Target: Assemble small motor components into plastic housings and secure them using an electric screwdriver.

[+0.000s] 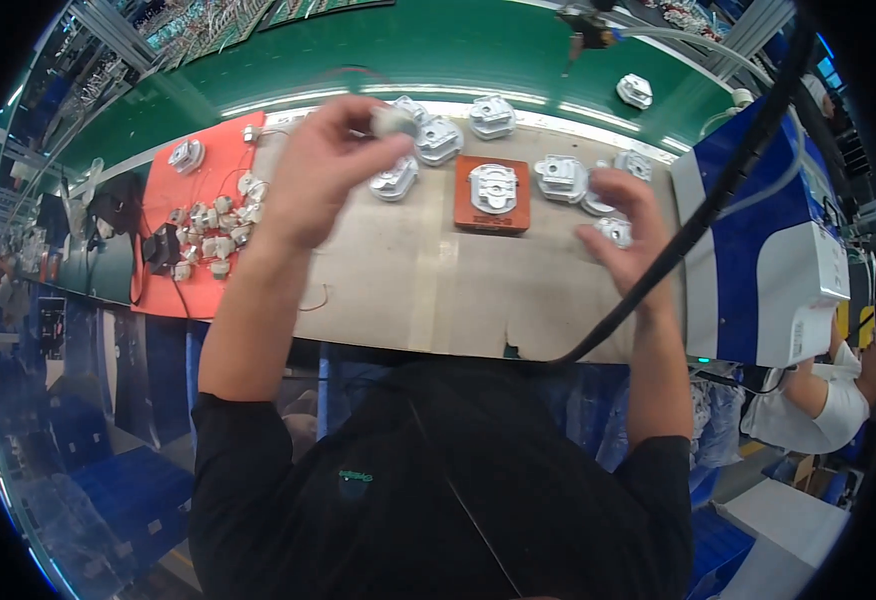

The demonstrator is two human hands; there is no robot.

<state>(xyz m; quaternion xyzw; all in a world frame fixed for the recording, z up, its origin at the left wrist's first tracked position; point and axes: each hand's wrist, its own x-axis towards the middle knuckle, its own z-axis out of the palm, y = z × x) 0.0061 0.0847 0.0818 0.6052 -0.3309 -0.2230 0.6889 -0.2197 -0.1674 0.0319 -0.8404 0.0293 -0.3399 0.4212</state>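
Observation:
My left hand (328,170) is raised over the work surface and blurred by motion. Its thumb and fingers pinch a small whitish part (395,123), with a thin red wire arching behind it. My right hand (638,225) is at the right side, thumb and fingers curved apart. Near its fingertips lie a round white part (614,232) and a white plastic housing (562,178); whether they touch is unclear. Between my hands an orange block fixture (468,218) carries another white housing (495,188). More white housings (438,140) sit close to my left fingertips.
On a red-orange mat (163,290) at the left lie several small white wired parts (220,245) and a black block (162,248). A blue-and-white machine (758,240) stands at the right, with a black cable (698,220) crossing in front. Behind runs a green strip (438,60) bearing one housing (635,91).

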